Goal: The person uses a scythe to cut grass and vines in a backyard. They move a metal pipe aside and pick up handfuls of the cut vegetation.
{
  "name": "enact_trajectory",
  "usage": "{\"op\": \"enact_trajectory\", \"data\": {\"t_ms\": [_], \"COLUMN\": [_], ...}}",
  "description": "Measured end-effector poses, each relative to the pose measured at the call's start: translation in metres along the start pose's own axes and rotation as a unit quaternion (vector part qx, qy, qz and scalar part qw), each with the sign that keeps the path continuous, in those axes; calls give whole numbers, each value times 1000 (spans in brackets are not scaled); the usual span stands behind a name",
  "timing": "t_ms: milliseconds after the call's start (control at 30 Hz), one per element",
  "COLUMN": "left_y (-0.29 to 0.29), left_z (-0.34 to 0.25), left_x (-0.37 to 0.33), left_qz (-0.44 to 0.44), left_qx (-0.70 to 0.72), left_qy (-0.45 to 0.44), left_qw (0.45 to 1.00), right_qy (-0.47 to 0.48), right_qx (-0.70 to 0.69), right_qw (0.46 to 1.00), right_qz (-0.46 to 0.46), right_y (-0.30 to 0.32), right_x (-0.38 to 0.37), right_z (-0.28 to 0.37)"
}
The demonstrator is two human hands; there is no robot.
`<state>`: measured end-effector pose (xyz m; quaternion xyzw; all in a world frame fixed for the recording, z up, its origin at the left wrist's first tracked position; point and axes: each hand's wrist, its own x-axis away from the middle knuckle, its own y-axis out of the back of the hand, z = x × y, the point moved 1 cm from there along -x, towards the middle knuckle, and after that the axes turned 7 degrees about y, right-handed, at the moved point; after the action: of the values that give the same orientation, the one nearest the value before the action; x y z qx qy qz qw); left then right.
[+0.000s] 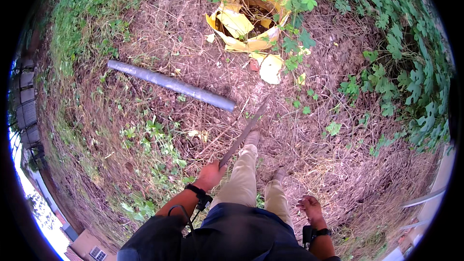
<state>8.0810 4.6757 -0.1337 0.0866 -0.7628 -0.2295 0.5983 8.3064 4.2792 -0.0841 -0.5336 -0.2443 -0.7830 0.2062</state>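
My left hand (210,175) is closed round the lower end of a machete (244,135), a long, dark, rusty-looking blade. It slants up and away to the right, its far tip over the dry stems and bare soil beyond my forward shoe. The handle is hidden inside my fist. My right hand (311,208) hangs low beside my right leg, fingers loosely bent and apart, with nothing visible in it. Ahead to the left lies a grey pipe (171,83) on the ground, apart from the blade. Both wrists wear black straps.
A broken yellow plastic container (251,43) sits ahead among vines, with a loose yellow piece (270,69) and a reddish brick fragment (254,65) beside it. Leafy vines (415,87) crowd the right. Cut dry stems cover the ground. A wall (440,174) edges the far right.
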Motion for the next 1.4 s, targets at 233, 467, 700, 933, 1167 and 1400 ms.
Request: {"op": "enact_trajectory", "data": {"t_ms": [233, 467, 700, 933, 1167, 1400], "left_y": [25, 104, 188, 254, 287, 285], "left_z": [9, -45, -124, -195, -232, -247], "left_x": [59, 71, 11, -77, -192, -287], "left_qz": [-11, -139, -180, -154, -83, -122], "left_qx": [120, 204, 177, 159, 93, -8], "left_qy": [49, -34, -45, -54, 20, -14], "left_qw": [992, 969, 967, 974, 992, 992], "right_qy": [44, 57, 77, 74, 24, -45], "right_qx": [32, 18, 11, 8, -30, -61], "right_qw": [998, 997, 995, 997, 999, 997], "right_qz": [17, 44, 54, 23, -33, -21], "right_y": [-2, -8, 20, 63, 63, 15], "right_x": [-18, -24, -51, -74, -64, -64], "right_z": [29, 77, 117, 150, 149, 133]}}
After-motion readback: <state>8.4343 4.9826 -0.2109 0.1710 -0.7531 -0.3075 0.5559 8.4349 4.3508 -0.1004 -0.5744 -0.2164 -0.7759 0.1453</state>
